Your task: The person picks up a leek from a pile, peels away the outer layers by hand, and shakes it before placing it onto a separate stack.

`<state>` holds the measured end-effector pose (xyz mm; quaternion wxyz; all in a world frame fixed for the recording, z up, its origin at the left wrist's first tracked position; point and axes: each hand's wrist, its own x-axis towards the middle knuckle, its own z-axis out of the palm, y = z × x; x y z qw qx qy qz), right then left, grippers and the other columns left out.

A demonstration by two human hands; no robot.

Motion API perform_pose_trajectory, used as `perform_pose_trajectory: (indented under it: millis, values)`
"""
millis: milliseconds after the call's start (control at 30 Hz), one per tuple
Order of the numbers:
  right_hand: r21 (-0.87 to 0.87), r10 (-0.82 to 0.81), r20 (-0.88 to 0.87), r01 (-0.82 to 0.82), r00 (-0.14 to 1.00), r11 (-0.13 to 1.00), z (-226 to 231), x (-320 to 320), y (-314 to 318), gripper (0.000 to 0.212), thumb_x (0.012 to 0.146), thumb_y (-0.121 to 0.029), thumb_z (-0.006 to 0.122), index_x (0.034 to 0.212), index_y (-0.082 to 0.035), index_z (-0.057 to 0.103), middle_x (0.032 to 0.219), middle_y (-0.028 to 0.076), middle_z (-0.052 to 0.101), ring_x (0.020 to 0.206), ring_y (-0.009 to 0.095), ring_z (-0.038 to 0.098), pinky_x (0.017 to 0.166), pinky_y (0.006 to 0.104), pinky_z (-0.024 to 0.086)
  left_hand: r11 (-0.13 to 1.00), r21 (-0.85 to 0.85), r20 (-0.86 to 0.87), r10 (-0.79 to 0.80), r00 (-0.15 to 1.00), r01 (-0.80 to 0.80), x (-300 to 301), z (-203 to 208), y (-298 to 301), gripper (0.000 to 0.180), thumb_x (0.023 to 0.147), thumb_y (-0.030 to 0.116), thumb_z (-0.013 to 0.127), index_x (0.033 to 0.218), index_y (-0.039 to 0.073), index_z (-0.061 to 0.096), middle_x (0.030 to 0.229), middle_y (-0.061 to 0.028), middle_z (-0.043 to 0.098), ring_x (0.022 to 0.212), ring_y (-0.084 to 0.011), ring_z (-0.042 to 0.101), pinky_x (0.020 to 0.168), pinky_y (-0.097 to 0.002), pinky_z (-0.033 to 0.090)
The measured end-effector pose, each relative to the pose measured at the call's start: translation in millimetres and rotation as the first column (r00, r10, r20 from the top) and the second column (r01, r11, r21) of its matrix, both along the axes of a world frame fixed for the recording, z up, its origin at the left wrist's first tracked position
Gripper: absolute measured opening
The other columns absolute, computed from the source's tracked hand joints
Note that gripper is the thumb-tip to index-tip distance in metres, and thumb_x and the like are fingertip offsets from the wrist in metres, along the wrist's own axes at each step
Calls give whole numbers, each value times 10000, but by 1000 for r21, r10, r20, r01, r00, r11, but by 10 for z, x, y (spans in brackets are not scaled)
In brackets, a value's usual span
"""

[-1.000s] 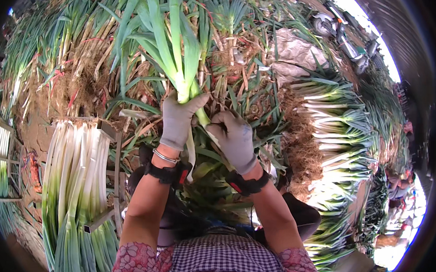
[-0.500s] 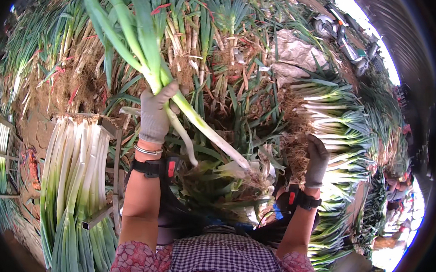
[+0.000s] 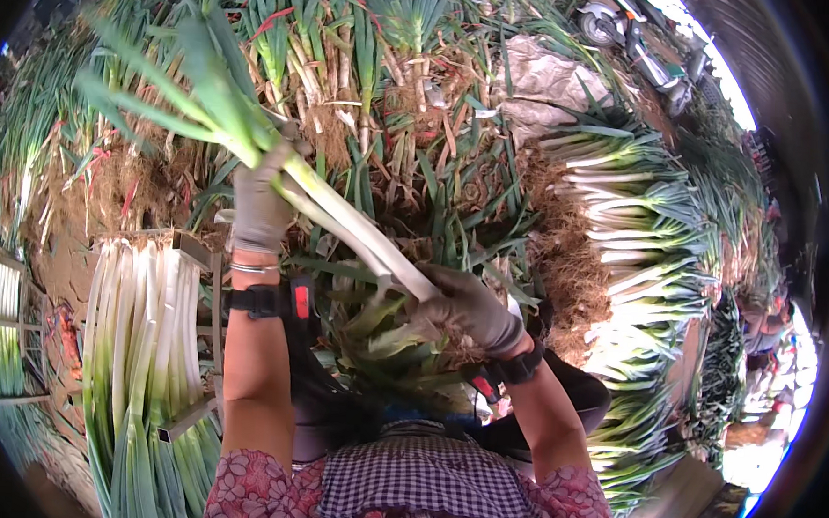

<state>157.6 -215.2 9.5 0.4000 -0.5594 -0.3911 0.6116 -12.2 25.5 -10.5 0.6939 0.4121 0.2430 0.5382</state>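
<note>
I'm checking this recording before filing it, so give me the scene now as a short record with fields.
Left hand: grey-gloved, closed around green-and-white leeks below their fanned leaves
Right hand: grey-gloved, over a white lower end; grip unclear
Tilt: leaves upper left, white ends lower right
Left side: long white-and-green stalks in a grey metal rack
Right side: leek row, brown roots facing inward
Far side: crumpled pale sack

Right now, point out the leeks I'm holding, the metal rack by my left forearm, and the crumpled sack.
Held leeks [image 3: 357,223], head view: a pale stem.
Metal rack [image 3: 188,419], head view: lower bar.
Crumpled sack [image 3: 548,81], head view: creased middle.
</note>
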Motion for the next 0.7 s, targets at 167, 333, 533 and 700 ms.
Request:
perform_pose_trajectory:
  millis: [167, 333, 533, 700]
  values:
    - [14, -368, -160, 375, 916, 927, -395, 48, -473, 619, 885, -339, 693, 1307, 63, 484, 988, 51, 622, 885, 181, 632, 745, 294, 534, 976, -216, -100, -22, 995, 0, -16, -297, 121, 181, 887, 139, 627, 958, -27, 624, 704, -65, 612, 492, -106, 509, 430, -248, 426]
    - [105, -246, 141, 233, 959, 967, -191, 86, -969, 492, 962, -318, 590, 1283, 50, 523, 970, 62, 631, 857, 110, 615, 748, 234, 516, 954, -242, -202, 128, 971, -176, -119, -407, 205, 122, 853, 121, 651, 854, 0, 642, 658, -63, 593, 473, -120, 488, 411, -262, 368]
    - [-72, -253, 156, 266, 955, 961, 129, 60, -1258, 273, 962, -205, 591, 1089, 36, 609, 824, -8, 570, 698, 53, 522, 619, 210, 431, 947, -255, -349, 96, 932, -193, 13, -597, 92, 95, 810, 91, 677, 791, 5, 640, 631, -81, 598, 445, -172, 504, 414, -282, 375]
    - [-81, -313, 189, 333, 931, 940, 303, 82, -1467, 152, 949, -96, 577, 1043, 0, 647, 757, -22, 545, 645, 53, 511, 562, 216, 408, 934, -297, -319, 101, 942, -201, 17, -659, 140, 99, 797, 67, 676, 790, -26, 644, 628, -90, 597, 438, -183, 505, 395, -299, 375]
